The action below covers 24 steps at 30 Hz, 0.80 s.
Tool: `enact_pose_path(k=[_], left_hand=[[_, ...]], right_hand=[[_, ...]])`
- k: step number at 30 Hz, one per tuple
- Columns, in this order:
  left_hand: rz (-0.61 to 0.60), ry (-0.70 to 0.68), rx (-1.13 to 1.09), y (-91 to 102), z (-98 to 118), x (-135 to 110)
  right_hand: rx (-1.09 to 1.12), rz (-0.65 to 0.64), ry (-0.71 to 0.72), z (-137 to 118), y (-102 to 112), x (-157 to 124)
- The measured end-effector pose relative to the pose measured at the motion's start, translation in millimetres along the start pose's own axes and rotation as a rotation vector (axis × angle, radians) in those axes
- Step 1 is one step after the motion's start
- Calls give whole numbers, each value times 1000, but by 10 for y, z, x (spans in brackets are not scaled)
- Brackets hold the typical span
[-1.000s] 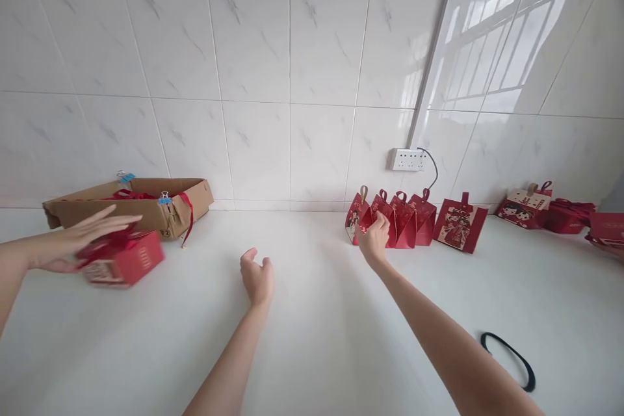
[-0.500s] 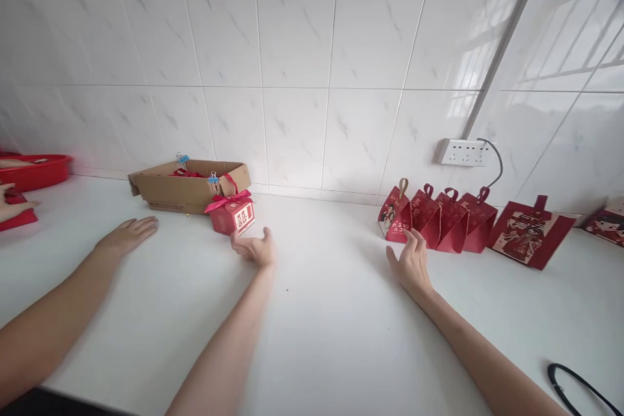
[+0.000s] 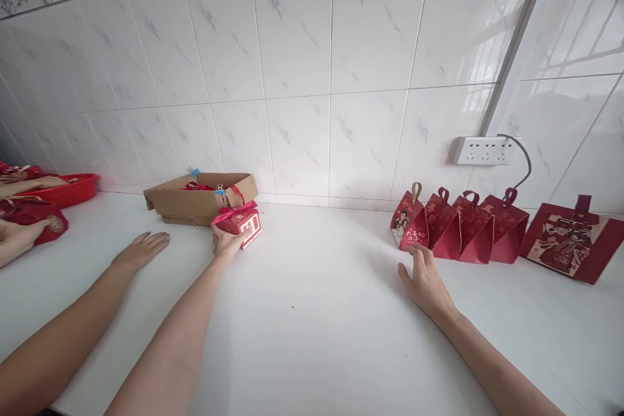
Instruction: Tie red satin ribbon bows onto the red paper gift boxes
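Note:
My left hand [image 3: 227, 242] grips the near left side of a small red gift box [image 3: 242, 227], tied with a bright pink-red ribbon bow on top. The box rests by the front right corner of a low cardboard box [image 3: 182, 201]. My right hand [image 3: 427, 276] has its fingers apart, holding nothing, with the fingertips at the lower edge of a red candy box [image 3: 409, 221] with a gold ribbon loop. Behind that one stand several similar peaked red boxes [image 3: 472, 227] with dark red loops, in a row.
A co-worker's hand [image 3: 140, 252] lies flat on the white table [image 3: 312, 312], left of my left arm. At the far left other hands handle a red box [image 3: 46, 221] beside a red basin [image 3: 80, 188]. A flatter red box [image 3: 568, 240] and a power strip [image 3: 482, 151] are at right.
My left hand has moved left and closed on the gift box. My right hand stays by the red boxes. The view has shifted, and more of the co-worker's red box shows.

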<state>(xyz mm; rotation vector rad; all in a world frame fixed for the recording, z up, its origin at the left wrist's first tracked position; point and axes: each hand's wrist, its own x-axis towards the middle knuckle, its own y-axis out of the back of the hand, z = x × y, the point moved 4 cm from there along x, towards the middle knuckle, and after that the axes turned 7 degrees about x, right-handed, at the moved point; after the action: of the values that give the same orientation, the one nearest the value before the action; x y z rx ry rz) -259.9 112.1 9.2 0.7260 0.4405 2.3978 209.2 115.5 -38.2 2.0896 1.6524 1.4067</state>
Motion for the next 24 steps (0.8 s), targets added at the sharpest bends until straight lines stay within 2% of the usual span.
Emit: enact_pose_path(k=[2, 5, 8, 10, 12, 14, 16, 19, 21, 24], left_hand=[[-7, 41, -21, -49, 36, -72], [-119, -84, -117, -201, 280, -398], [-349, -285, -275, -377, 675, -930], [-535, -491, -381, -465, 981, -1336], [-644, -680, -416, -519, 1239, -1710], [-672, -819, -402, -570, 1419, -2011], [-643, -876, -378, -631, 1511, -2222], [-591, -864, -327, -706, 1513, -2380], [-636, -869, -273, -722, 1474, -2417], [-798, -871, -188, -689, 1418, -2409]], right_hand=[[29, -12, 8, -23, 18, -7], [133, -27, 43, -141, 48, -17], [336, -31, -24, -321, 68, -36], [543, -100, -178, -432, 47, -76], [805, -207, -269, -562, 31, -138], [984, -308, -257, -675, 60, -203], [1054, -337, -210, -717, 136, -252], [1092, -367, -164, -701, 243, -287], [1107, -417, -150, -699, 284, -289], [1112, -430, -124, -734, 340, -273]])
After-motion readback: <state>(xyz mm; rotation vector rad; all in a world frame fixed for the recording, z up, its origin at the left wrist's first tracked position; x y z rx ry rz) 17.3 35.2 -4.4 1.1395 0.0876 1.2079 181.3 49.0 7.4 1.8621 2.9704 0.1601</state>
